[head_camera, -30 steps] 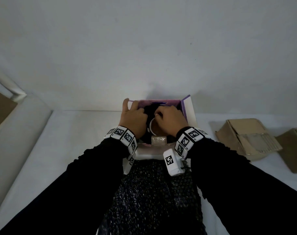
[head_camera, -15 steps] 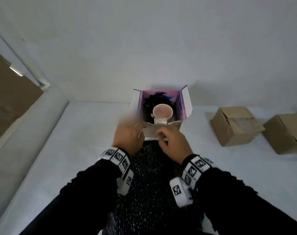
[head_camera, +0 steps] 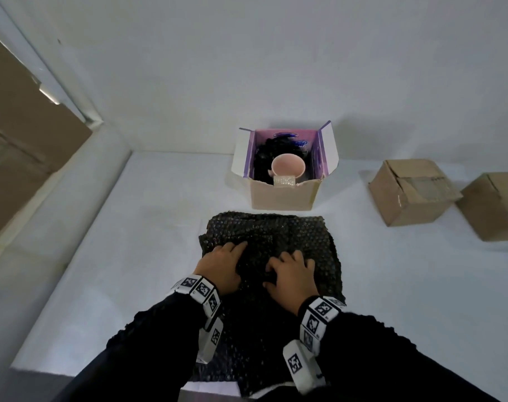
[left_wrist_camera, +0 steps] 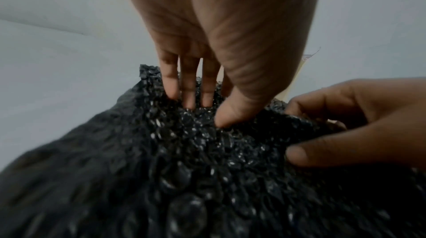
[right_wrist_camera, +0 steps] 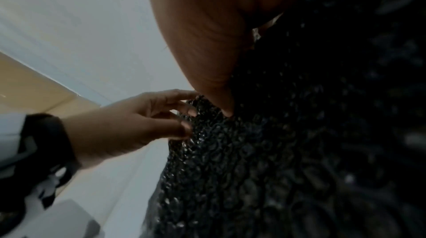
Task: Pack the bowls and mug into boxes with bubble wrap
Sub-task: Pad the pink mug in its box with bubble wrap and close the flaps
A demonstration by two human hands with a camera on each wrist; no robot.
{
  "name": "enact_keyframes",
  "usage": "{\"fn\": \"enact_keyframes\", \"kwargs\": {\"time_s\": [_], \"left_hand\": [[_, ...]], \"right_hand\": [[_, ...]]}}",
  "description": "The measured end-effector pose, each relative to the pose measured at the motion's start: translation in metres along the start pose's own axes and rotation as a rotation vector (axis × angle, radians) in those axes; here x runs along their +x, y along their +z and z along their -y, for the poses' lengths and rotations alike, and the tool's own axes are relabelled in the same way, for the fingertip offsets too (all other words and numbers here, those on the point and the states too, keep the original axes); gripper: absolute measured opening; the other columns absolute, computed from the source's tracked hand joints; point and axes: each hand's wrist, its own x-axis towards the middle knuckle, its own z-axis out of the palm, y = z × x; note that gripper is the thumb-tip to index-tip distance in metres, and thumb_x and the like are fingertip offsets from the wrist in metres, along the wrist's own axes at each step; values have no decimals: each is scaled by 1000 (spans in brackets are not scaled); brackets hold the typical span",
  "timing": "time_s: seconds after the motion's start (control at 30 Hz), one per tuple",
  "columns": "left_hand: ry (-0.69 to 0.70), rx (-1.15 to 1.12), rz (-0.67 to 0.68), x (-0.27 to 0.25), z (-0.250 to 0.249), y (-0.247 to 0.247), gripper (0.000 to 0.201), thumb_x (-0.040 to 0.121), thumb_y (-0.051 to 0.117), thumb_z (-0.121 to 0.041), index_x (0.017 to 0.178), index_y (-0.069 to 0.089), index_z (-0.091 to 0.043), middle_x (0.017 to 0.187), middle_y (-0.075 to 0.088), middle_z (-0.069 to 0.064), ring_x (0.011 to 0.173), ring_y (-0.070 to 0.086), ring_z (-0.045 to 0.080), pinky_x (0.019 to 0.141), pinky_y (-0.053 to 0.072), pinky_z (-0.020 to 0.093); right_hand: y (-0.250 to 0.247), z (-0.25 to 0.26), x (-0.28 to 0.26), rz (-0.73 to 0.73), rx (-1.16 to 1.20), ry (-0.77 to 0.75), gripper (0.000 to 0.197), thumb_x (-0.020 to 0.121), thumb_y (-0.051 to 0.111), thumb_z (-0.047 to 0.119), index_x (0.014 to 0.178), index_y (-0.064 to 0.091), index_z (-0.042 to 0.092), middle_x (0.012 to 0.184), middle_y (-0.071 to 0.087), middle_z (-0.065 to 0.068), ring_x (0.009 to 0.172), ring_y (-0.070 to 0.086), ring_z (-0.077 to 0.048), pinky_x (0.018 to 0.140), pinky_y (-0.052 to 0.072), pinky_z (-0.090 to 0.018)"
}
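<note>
Now, the black bubble wrap (head_camera: 276,236) spread on the tabletop (head_camera: 148,227) is pinched by the left hand (head_camera: 220,268) and gripped by the curled right hand (head_camera: 293,277); the pink mug (head_camera: 288,167) is seated in the open box (head_camera: 281,195) beyond.

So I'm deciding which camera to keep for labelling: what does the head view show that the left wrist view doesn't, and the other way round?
Only the head view: the open box holding the pink mug, and two brown boxes to its right.
Only the left wrist view: close up, the left fingers and thumb pinching a raised fold, with single bubbles visible.
Both: the left hand and right hand on the black bubble wrap.
</note>
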Motion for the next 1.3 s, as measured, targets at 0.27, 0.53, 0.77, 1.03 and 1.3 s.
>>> {"fn": "enact_keyframes", "kwargs": {"time_s": [0.27, 0.53, 0.77, 1.03, 1.3], "left_hand": [[317, 216, -552, 3, 4, -27, 52, 56, 79, -41, 103, 64, -26, 123, 58, 2, 118, 50, 28, 103, 28, 44], [319, -122, -465, 13, -7, -66, 16, 87, 52, -24, 91, 37, -21, 75, 58, 6, 64, 53, 28, 61, 41, 34], [258, -101, -449, 11, -15, -95, 36, 85, 26, -43, 120, 30, -37, 113, 56, 1, 73, 62, 33, 60, 49, 39], [391, -157, -493, 12, -9, -114, 61, 82, 60, -57, 130, 31, -34, 125, 49, -7, 78, 64, 20, 64, 51, 32], [266, -270, -542, 50, -15, -153, 26, 84, 40, -13, 104, 34, -28, 70, 57, 7, 61, 52, 34, 57, 45, 40]], "right_hand": [[-49, -12, 13, -272, 264, -212, 17, 89, 61, 37, 99, 70, 27, 95, 70, 5, 96, 54, -23, 87, 42, -41], [-73, -35, 14, -172, 514, -99, 46, 71, 80, 41, 109, 57, 30, 100, 67, 11, 92, 62, -7, 83, 49, -25], [-95, -36, 31, -110, 583, -3, 11, 95, 51, 12, 103, 47, 18, 102, 64, -8, 94, 59, -27, 81, 43, -34], [-171, -26, 30, 153, 1828, 183, 36, 91, 46, 32, 91, 70, 5, 86, 66, -17, 76, 64, -28, 73, 50, -35], [-178, -47, 68, -185, 871, 81, 24, 79, 64, 10, 93, 57, 29, 105, 67, -5, 96, 60, -24, 89, 47, -41]]}}
